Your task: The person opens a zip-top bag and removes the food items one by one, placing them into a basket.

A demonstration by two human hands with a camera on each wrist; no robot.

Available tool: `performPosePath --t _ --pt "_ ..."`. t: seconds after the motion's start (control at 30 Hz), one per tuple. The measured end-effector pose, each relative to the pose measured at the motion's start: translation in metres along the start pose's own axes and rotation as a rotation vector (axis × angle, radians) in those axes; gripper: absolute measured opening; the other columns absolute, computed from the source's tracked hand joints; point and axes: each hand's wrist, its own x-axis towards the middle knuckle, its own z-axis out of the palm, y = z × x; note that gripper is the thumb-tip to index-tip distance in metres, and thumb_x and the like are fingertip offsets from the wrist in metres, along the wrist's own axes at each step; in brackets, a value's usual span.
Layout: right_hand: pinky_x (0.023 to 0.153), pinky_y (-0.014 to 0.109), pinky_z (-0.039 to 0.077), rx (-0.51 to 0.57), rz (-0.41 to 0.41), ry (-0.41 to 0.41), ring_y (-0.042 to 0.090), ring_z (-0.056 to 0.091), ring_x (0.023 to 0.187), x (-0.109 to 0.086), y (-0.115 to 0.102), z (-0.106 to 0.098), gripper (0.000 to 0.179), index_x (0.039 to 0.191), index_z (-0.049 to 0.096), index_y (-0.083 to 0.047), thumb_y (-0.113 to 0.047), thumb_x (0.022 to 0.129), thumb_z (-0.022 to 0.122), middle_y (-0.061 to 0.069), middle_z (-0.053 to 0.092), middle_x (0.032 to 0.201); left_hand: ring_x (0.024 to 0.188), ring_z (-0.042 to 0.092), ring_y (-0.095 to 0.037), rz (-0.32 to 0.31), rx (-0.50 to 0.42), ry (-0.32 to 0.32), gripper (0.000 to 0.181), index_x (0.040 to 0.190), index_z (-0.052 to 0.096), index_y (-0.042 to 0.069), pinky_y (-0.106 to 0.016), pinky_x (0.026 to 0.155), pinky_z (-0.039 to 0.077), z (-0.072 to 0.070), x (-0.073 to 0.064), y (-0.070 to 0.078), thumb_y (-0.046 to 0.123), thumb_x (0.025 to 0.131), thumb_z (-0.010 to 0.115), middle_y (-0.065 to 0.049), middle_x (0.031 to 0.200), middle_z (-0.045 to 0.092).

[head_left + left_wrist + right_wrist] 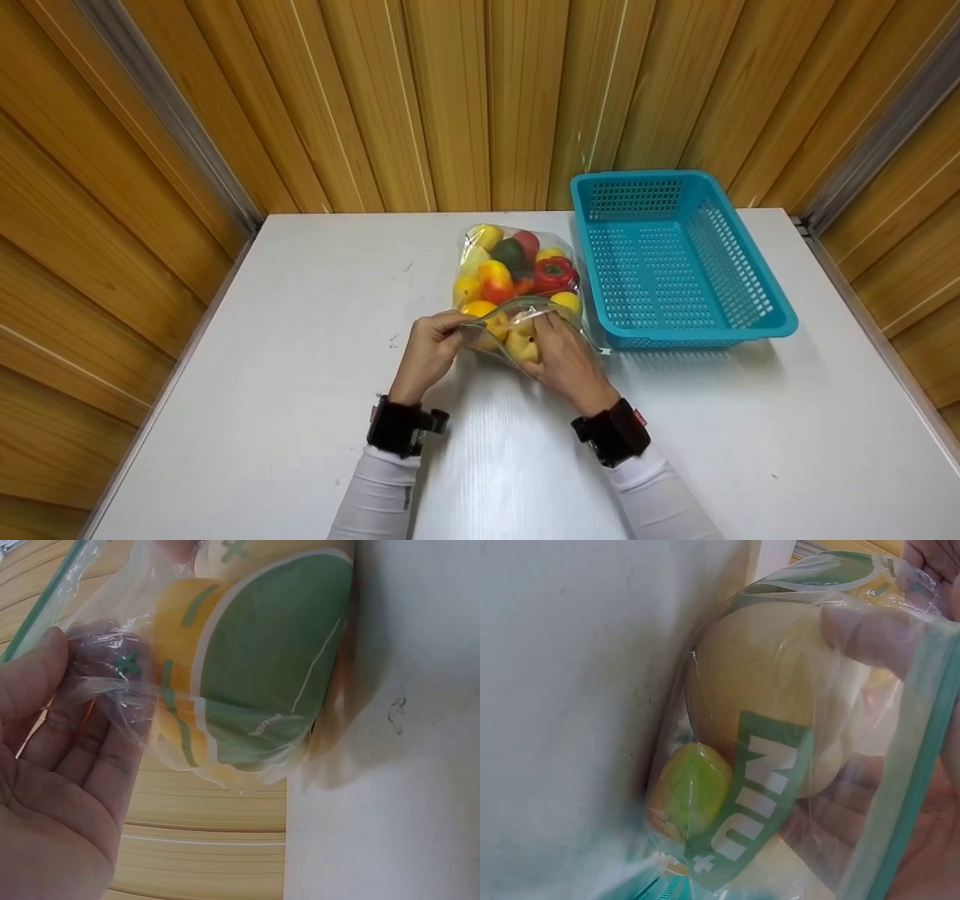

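Note:
A clear zip bag (517, 234) packed with toy-like fruit and vegetables lies on the white table. At its near left, my left hand (430, 352) pinches the opening's edge; the left wrist view shows the film between thumb (45, 664) and fingers. My right hand (564, 360) reaches inside the mouth. There its thumb and fingers hold a large pale yellow fruit (761, 679), its exact kind unclear. Visible through the film are a red bell pepper (556, 275), a dark green avocado-like fruit (509, 256), a red-yellow mango-like fruit (495, 283) and several yellow ones.
A turquoise perforated basket (651, 281) stands close to the bag's right side, with nothing in it. The white table (300, 337) extends left and toward me. Wood-patterned panels (450, 105) rise behind and at both sides.

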Motion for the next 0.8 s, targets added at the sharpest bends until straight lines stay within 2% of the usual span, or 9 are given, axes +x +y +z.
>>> performPosePath --t 0.2,0.37,0.53,0.8 --pt "0.095 0.054 0.054 0.017 0.003 -0.002 0.041 0.064 0.103 0.000 0.001 -0.001 0.071 0.125 0.058 0.007 -0.018 0.069 0.095 0.024 0.066 0.112 0.080 0.067 -0.020 0.006 -0.020 0.010 0.013 0.102 0.080 -0.001 -0.020 0.070 0.053 0.000 -0.001 -0.002 -0.004 0.094 0.069 -0.015 0.093 0.076" --pt "0.090 0.053 0.055 0.030 -0.013 0.017 0.041 0.066 0.096 0.000 0.001 -0.005 0.064 0.121 0.061 0.007 -0.018 0.071 0.092 0.023 0.068 0.106 0.077 0.064 -0.019 0.017 -0.014 0.023 0.012 0.101 0.080 -0.001 -0.020 0.068 0.051 0.000 -0.001 -0.001 -0.001 0.095 0.070 -0.015 0.090 0.075" --pt "0.081 0.051 0.057 0.087 -0.003 0.021 0.038 0.065 0.090 0.001 0.000 -0.015 0.055 0.111 0.063 0.007 -0.015 0.069 0.090 0.021 0.068 0.099 0.076 0.064 -0.018 0.020 -0.008 0.041 0.011 0.101 0.081 0.001 -0.020 0.068 0.052 -0.002 0.000 -0.001 0.002 0.095 0.072 -0.014 0.087 0.074" --pt "0.069 0.041 0.056 0.103 -0.056 0.049 0.029 0.060 0.082 0.002 -0.006 -0.035 0.057 0.114 0.064 0.009 -0.012 0.067 0.086 0.017 0.067 0.098 0.071 0.059 -0.016 0.001 -0.017 0.074 0.010 0.099 0.079 -0.002 -0.019 0.064 0.047 -0.003 0.001 0.002 0.000 0.094 0.071 -0.019 0.082 0.071"
